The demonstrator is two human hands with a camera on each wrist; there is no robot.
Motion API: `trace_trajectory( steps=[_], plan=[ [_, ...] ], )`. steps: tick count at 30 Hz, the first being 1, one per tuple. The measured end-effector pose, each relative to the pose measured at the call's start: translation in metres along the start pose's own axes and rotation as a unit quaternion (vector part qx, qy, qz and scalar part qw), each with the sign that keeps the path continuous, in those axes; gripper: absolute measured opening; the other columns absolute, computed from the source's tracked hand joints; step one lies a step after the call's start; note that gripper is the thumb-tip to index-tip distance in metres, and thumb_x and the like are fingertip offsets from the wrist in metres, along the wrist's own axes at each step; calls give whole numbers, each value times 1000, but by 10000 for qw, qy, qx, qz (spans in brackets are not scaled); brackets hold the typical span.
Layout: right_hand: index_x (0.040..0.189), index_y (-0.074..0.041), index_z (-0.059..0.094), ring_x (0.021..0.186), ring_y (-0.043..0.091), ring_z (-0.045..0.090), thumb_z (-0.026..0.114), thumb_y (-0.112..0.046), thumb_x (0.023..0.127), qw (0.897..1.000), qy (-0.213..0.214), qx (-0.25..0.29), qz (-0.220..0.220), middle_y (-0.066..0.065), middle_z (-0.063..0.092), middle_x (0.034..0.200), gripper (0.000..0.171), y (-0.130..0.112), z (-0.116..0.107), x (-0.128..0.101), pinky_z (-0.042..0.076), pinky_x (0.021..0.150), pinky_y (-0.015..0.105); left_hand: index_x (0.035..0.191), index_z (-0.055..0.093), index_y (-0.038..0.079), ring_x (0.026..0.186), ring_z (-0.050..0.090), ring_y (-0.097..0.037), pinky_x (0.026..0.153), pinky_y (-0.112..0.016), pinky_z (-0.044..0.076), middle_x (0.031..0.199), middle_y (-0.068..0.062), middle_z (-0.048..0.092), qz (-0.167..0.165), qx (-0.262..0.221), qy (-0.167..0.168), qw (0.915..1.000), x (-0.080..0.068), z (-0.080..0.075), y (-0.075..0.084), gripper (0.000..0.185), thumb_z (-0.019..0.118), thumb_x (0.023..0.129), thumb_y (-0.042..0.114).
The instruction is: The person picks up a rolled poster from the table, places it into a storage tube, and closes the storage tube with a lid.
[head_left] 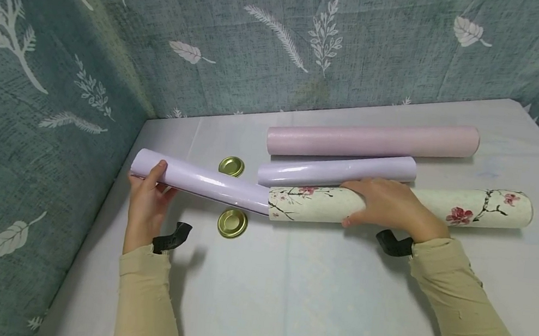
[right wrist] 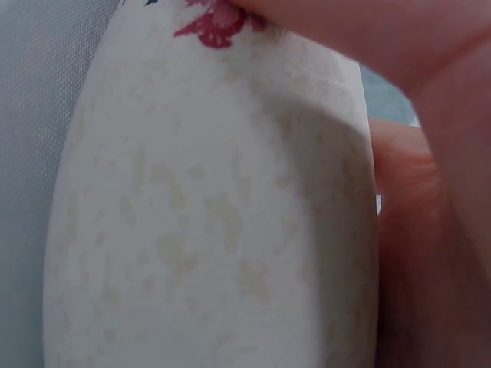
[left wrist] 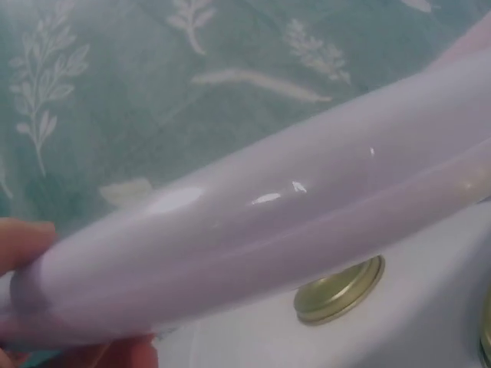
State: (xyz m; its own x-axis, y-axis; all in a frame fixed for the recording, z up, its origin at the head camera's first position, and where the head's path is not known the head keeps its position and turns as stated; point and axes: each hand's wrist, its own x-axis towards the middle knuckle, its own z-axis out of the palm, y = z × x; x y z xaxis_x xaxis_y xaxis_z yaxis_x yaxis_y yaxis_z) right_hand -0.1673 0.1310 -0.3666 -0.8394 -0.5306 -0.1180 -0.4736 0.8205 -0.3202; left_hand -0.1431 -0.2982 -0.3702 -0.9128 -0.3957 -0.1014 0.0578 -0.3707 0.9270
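Observation:
A glossy lavender roll [head_left: 204, 183] slants up to the left, its far-left end gripped by my left hand [head_left: 146, 204], thumb on top and fingers beneath. In the left wrist view the same lavender roll [left wrist: 253, 207] spans the frame. Its right end meets the left end of a cream roll with red blossoms [head_left: 472, 208]; whether it sits inside that roll I cannot tell. My right hand [head_left: 389, 205] holds the cream roll around its middle from above, thumb on the near side. The right wrist view shows the cream roll's mottled surface [right wrist: 192, 207] close up.
Behind the cream roll lie a second lavender roll [head_left: 338, 172] and a longer pink roll [head_left: 376, 141]. Two gold lids, one behind the held lavender roll [head_left: 232, 166] and one in front [head_left: 232, 223], rest on the white-covered table [head_left: 334, 306]. Patterned green cloth [head_left: 282, 43] rises behind.

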Motion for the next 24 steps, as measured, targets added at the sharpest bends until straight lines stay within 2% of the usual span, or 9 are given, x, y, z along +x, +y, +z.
trace_trajectory(
  steps=[2, 7, 11, 15, 18, 21, 24],
  plan=[
    [128, -24, 48, 110, 28, 49, 69, -62, 61, 10000, 2, -11, -2, 4, 53, 123, 80, 0, 0, 0, 39, 80, 51, 127, 23, 28, 98, 52, -22, 82, -38, 43, 119, -6, 37, 60, 141, 56, 9999, 0, -2, -1, 62, 65, 81, 28],
    [128, -25, 47, 110, 27, 48, 68, -62, 61, 10000, -4, -10, -3, 3, 52, 123, 79, 0, 0, 0, 38, 81, 51, 127, 32, 24, 94, 53, -23, 82, -39, 41, 115, -8, 40, 156, 131, 270, 9994, 1, -6, -1, 54, 58, 83, 43],
    [128, -25, 47, 110, 27, 49, 68, -61, 61, 10000, -7, -21, -5, 3, 52, 123, 79, 0, 0, 0, 38, 81, 51, 124, 37, 22, 94, 52, -22, 80, -38, 41, 115, -8, 40, 185, 135, 459, 9987, 1, -8, -1, 50, 57, 83, 43],
    [128, -25, 47, 110, 28, 49, 68, -62, 62, 10000, 1, -28, -13, 2, 52, 123, 79, 0, 0, 0, 39, 81, 51, 118, 41, 17, 92, 52, -20, 74, -35, 44, 115, -6, 41, 54, 172, 580, 9982, 1, -10, 1, 42, 58, 85, 38],
    [128, -24, 47, 110, 28, 49, 68, -62, 62, 10000, 2, -24, -10, 3, 52, 123, 79, 0, 0, 0, 38, 81, 51, 121, 40, 16, 95, 50, -20, 75, -33, 44, 118, -5, 40, -137, 347, 566, 9977, -1, -13, 4, 38, 53, 89, 31],
    [128, -24, 47, 110, 27, 49, 68, -61, 62, 10000, -2, -16, -1, 3, 53, 123, 79, 0, 0, 0, 38, 81, 51, 127, 41, 16, 100, 49, -21, 77, -33, 44, 124, -5, 37, -216, 754, 501, 9957, 2, -19, 3, 38, 47, 92, 27],
    [128, -24, 47, 109, 27, 50, 68, -61, 62, 10000, 8, -17, 7, 2, 53, 122, 79, 1, 1, -1, 39, 81, 50, 128, 46, 21, 104, 47, -23, 78, -32, 46, 129, -4, 35, -120, 1277, 381, 9910, 12, -29, -4, 38, 45, 92, 29]
  ],
)
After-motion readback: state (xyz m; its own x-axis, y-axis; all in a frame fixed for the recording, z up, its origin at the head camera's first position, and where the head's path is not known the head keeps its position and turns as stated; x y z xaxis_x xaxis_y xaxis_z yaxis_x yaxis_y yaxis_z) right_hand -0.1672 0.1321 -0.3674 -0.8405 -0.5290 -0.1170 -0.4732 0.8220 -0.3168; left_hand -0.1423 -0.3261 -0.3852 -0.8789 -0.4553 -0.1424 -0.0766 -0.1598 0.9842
